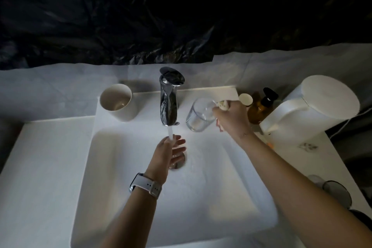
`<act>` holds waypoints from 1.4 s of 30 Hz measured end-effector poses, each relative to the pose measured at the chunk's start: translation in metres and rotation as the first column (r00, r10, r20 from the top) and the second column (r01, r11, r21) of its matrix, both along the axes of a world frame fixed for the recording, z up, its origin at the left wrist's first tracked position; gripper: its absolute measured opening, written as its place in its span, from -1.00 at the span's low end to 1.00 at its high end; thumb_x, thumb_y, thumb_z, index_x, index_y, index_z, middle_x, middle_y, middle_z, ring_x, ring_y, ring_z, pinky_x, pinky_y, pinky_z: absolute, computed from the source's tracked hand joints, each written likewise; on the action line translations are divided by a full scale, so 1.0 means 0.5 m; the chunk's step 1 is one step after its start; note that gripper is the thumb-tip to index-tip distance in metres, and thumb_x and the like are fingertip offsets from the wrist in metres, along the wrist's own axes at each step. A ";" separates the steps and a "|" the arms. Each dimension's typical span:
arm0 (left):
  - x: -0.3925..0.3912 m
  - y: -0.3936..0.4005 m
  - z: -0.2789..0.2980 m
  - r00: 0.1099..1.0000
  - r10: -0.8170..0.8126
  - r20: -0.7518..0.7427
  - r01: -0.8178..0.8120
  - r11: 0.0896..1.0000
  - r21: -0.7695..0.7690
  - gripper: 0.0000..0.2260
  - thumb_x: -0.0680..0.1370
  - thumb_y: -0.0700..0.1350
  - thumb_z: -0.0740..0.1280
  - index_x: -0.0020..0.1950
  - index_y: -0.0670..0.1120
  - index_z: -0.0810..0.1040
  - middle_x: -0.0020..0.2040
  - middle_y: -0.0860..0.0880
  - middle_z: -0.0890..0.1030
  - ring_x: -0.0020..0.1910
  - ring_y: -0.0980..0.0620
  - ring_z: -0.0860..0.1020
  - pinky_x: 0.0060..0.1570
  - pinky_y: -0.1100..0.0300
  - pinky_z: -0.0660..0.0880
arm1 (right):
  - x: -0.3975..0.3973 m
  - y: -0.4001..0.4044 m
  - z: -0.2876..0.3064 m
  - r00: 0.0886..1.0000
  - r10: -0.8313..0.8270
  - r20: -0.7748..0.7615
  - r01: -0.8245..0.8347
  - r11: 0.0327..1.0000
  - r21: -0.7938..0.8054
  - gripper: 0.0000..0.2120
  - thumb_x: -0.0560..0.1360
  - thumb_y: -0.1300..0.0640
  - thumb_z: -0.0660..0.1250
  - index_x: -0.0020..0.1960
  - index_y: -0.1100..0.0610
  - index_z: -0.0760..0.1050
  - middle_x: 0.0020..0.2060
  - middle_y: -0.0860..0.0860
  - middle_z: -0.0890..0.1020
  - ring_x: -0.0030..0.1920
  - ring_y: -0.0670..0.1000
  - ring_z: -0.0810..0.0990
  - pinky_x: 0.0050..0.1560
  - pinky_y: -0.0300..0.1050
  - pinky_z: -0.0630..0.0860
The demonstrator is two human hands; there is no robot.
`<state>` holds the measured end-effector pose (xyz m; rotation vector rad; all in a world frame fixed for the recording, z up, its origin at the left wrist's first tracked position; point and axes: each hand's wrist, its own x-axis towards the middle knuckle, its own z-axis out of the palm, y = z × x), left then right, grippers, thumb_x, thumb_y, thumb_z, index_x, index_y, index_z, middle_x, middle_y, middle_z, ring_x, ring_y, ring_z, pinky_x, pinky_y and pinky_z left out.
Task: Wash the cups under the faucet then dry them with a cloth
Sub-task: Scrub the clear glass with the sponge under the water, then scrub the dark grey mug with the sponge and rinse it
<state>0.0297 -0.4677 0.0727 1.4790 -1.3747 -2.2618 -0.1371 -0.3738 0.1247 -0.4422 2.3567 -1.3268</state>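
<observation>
Water runs from the chrome faucet (169, 104) into the white sink (120, 167). My left hand (171, 152) is under the stream, fingers spread and holding nothing. To the right of the faucet, my right hand (230, 116) grips the rim of a clear glass cup (198, 116), tilted above the sink's back ledge. A small patterned cloth (224, 104) is bunched in the same hand. A cream ceramic cup (116, 101) stands upright left of the faucet.
An amber pump bottle (261, 106) and a small jar (246, 99) stand at the back right beside a large white appliance (314, 110). Dark glasses (338, 191) sit at the counter's right front edge. The drain (179, 164) lies beneath my left hand.
</observation>
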 end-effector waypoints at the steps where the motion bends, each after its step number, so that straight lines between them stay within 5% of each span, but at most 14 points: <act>1: 0.005 -0.005 -0.007 0.999 -0.022 0.023 0.023 0.999 -0.048 -0.76 0.69 -0.13 0.11 0.22 -0.18 0.52 0.18 -0.13 0.63 0.14 -0.12 0.60 0.17 0.01 0.51 | -0.014 -0.017 0.002 1.000 -0.014 -0.018 0.014 1.000 0.012 -0.87 0.45 0.19 0.32 -0.23 0.23 0.52 -0.43 0.14 0.58 -0.46 0.09 0.56 -0.43 -0.10 0.54; 4: 0.013 -0.014 -0.017 0.993 -0.086 0.083 0.095 0.989 -0.109 -0.81 0.65 -0.23 0.17 0.18 -0.18 0.54 0.13 -0.12 0.64 0.09 -0.09 0.60 0.15 0.05 0.49 | -0.043 -0.066 0.005 0.998 -0.026 -0.060 0.029 0.999 0.039 -0.84 0.43 0.19 0.28 -0.33 0.16 0.46 -0.46 0.09 0.53 -0.49 0.09 0.53 -0.46 -0.15 0.50; 7: 0.025 -0.022 -0.032 0.980 -0.144 0.138 0.167 0.969 -0.180 -0.83 0.60 -0.28 0.22 0.03 -0.11 0.59 -0.02 -0.10 0.65 -0.04 -0.07 0.58 0.00 0.11 0.48 | -0.067 -0.105 -0.008 0.997 -0.036 -0.065 0.040 0.998 0.053 -0.78 0.42 0.12 0.27 -0.39 0.09 0.40 -0.45 0.09 0.54 -0.44 0.16 0.57 -0.37 0.00 0.60; 11: 0.052 -0.027 -0.042 0.952 -0.202 0.228 0.262 0.925 -0.274 -0.77 0.56 -0.28 0.23 -0.02 -0.03 0.64 -0.04 -0.05 0.69 0.03 -0.10 0.62 0.06 0.07 0.53 | -0.084 -0.132 -0.014 0.996 -0.049 -0.078 0.056 0.995 0.081 -0.78 0.37 0.01 0.28 -0.32 0.14 0.46 -0.39 0.12 0.60 -0.31 0.22 0.63 -0.21 0.13 0.64; 15: 0.069 -0.031 -0.036 0.962 -0.154 0.224 0.213 0.938 -0.272 -0.81 0.57 -0.25 0.26 0.10 -0.06 0.58 -0.03 -0.08 0.69 0.03 -0.11 0.62 0.02 0.10 0.52 | -0.076 -0.136 -0.010 0.998 -0.053 -0.031 0.054 0.998 0.031 -0.77 0.29 -0.06 0.30 -0.34 0.11 0.53 -0.44 0.07 0.57 -0.33 0.21 0.60 -0.23 0.17 0.62; 17: 0.076 -0.030 -0.032 0.961 -0.158 0.226 0.219 0.934 -0.281 -0.78 0.57 -0.24 0.26 0.18 -0.06 0.55 -0.03 -0.06 0.68 0.04 -0.09 0.61 0.13 0.05 0.51 | -0.061 -0.123 -0.001 0.997 -0.082 0.011 0.082 0.996 -0.016 -0.77 0.34 -0.08 0.38 -0.28 0.09 0.54 -0.44 0.04 0.58 -0.35 0.17 0.60 -0.37 0.03 0.59; 21: 0.093 -0.022 -0.020 0.946 -0.190 0.262 0.280 0.887 -0.367 -0.78 0.58 -0.21 0.26 0.19 -0.05 0.56 0.03 0.02 0.66 0.10 -0.01 0.60 0.23 0.00 0.50 | 0.003 -0.055 0.024 0.957 -0.141 0.255 0.175 0.978 -0.116 -0.73 0.42 -0.13 0.41 -0.19 0.08 0.51 -0.40 0.05 0.59 -0.44 0.02 0.59 -0.47 -0.26 0.44; 24: 0.111 -0.003 -0.009 0.941 -0.193 0.278 0.304 0.845 -0.441 -0.81 0.58 -0.22 0.24 0.11 0.02 0.55 0.00 0.11 0.63 0.10 0.02 0.59 0.15 0.11 0.50 | 0.075 0.018 0.015 0.847 -0.116 0.518 0.204 0.972 -0.116 -0.68 0.47 -0.18 0.31 -0.06 0.08 0.58 -0.32 0.08 0.63 -0.34 0.03 0.63 -0.31 -0.15 0.58; 27: 0.137 0.025 0.001 0.927 -0.238 0.289 0.359 0.784 -0.506 -0.82 0.60 -0.20 0.24 0.13 -0.01 0.56 0.01 0.10 0.60 0.04 0.07 0.55 -0.01 0.28 0.42 | 0.158 0.091 -0.016 0.727 -0.087 0.681 0.272 0.947 -0.169 -0.77 0.52 -0.02 0.30 -0.01 0.14 0.58 -0.23 0.15 0.59 -0.24 0.11 0.57 -0.11 0.02 0.58; 30: 0.158 0.055 -0.006 0.900 -0.312 0.304 0.433 0.722 -0.540 -0.78 0.61 -0.18 0.23 0.20 -0.04 0.57 0.05 0.08 0.59 0.03 0.07 0.55 0.06 0.24 0.45 | 0.229 0.163 -0.039 0.727 -0.163 0.667 0.350 0.924 -0.156 -0.81 0.50 0.11 0.35 0.04 0.18 0.61 -0.13 0.16 0.62 -0.17 0.11 0.57 0.06 0.15 0.56; 34: 0.169 0.108 -0.024 0.880 -0.383 0.280 0.474 0.682 -0.557 -0.75 0.60 -0.20 0.26 0.27 -0.06 0.53 0.04 0.08 0.61 0.07 0.06 0.59 0.08 0.29 0.40 | 0.297 0.245 -0.044 0.771 -0.280 0.572 0.433 0.890 -0.147 -0.84 0.48 0.14 0.40 0.04 0.15 0.64 -0.08 0.09 0.69 -0.10 0.05 0.62 -0.04 -0.04 0.51; 38: 0.166 0.179 -0.023 0.870 -0.429 0.244 0.488 0.671 -0.559 -0.77 0.60 -0.20 0.27 0.22 -0.03 0.58 0.06 0.09 0.62 0.01 0.15 0.57 0.02 0.40 0.36 | 0.324 0.332 -0.050 0.812 -0.316 0.490 0.444 0.880 -0.168 -0.87 0.46 0.16 0.42 0.00 0.08 0.67 -0.02 0.05 0.71 0.07 0.06 0.64 0.01 -0.03 0.53; 42: 0.153 0.279 -0.010 0.921 -0.344 0.184 0.387 0.746 -0.542 -0.80 0.59 -0.21 0.28 0.13 0.03 0.59 0.05 0.12 0.63 0.00 0.13 0.60 0.06 0.26 0.49 | 0.310 0.427 -0.041 0.872 -0.245 0.425 0.368 0.899 -0.237 -0.85 0.50 0.21 0.39 0.05 0.14 0.64 -0.08 0.18 0.68 -0.11 -0.01 0.64 -0.08 -0.27 0.53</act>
